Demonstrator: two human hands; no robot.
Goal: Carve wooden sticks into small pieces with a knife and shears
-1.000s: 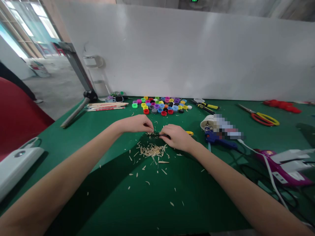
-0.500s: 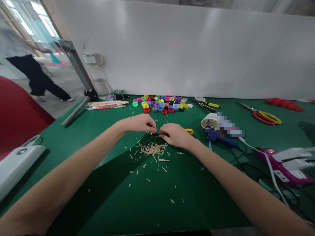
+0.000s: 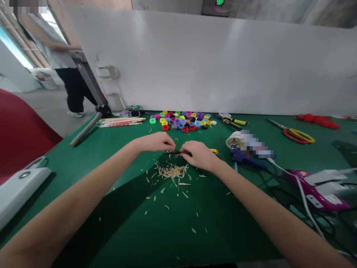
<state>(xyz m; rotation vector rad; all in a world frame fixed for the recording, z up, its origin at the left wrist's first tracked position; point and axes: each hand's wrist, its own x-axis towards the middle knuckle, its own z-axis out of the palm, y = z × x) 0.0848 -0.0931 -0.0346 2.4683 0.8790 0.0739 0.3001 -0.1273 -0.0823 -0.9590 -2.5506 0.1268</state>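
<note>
Both my hands meet at the middle of the green table (image 3: 117,223). My left hand (image 3: 157,142) is pinched shut on one end of a small dark thin object (image 3: 173,152). My right hand (image 3: 198,154) is closed around its other end, with a yellow-handled tool (image 3: 214,151) poking out behind it. Just below the hands lies a heap of pale wood shavings (image 3: 172,171), with loose slivers scattered toward me.
Coloured plastic rings (image 3: 181,120) and wooden sticks (image 3: 119,121) lie at the back. A blue glue gun (image 3: 247,156), a cup (image 3: 232,140), yellow-handled scissors (image 3: 295,133), a purple device (image 3: 318,186) with cables sit right. A white device (image 3: 19,186) lies left. A person stands back left.
My hands have stayed almost in place over the shavings. A person in the background has walked from the far left closer to the table's back left corner.
</note>
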